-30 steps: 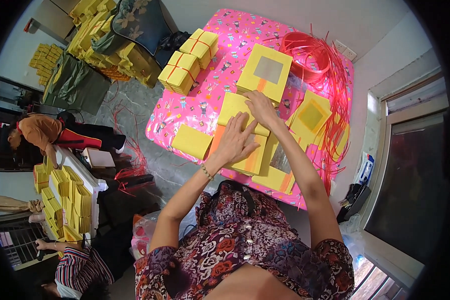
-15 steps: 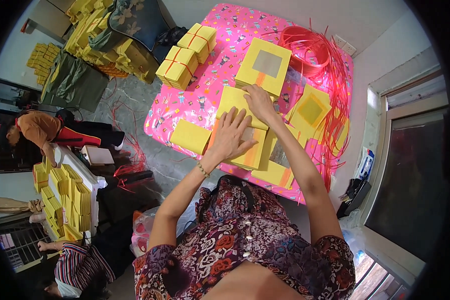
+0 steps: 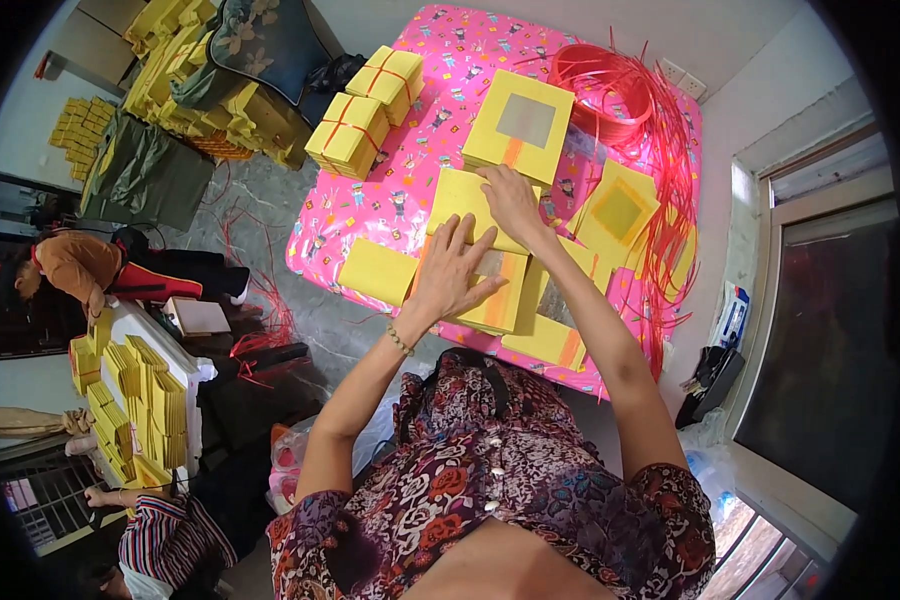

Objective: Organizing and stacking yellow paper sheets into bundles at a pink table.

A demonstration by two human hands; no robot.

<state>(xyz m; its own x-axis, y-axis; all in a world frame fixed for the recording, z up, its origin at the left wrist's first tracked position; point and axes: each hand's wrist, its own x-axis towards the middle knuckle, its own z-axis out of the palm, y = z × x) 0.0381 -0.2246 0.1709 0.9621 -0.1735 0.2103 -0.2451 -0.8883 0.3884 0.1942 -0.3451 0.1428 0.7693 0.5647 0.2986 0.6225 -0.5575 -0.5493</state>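
Observation:
Spread out flat, my left hand lies on a stack of yellow paper pieces with a clear window and orange strips. A plain yellow folded piece lies across the top of that stack, partly under both hands. My right hand has its fingers bent together at the far right of this folded piece; the thumb is hidden. Just beyond stands a taller stack of yellow windowed pieces. To the left lies a single plain yellow piece, and more windowed pieces lie to the right.
A pink patterned cover spreads over the table. Yellow bundles tied with red strips stand far left. Loose red plastic strips hang along the right side. Two other people work at the left by a white table of yellow stacks.
The view has shifted slightly, with the table moving a little up and left in it. Both my hands keep nearly the same places on the stack.

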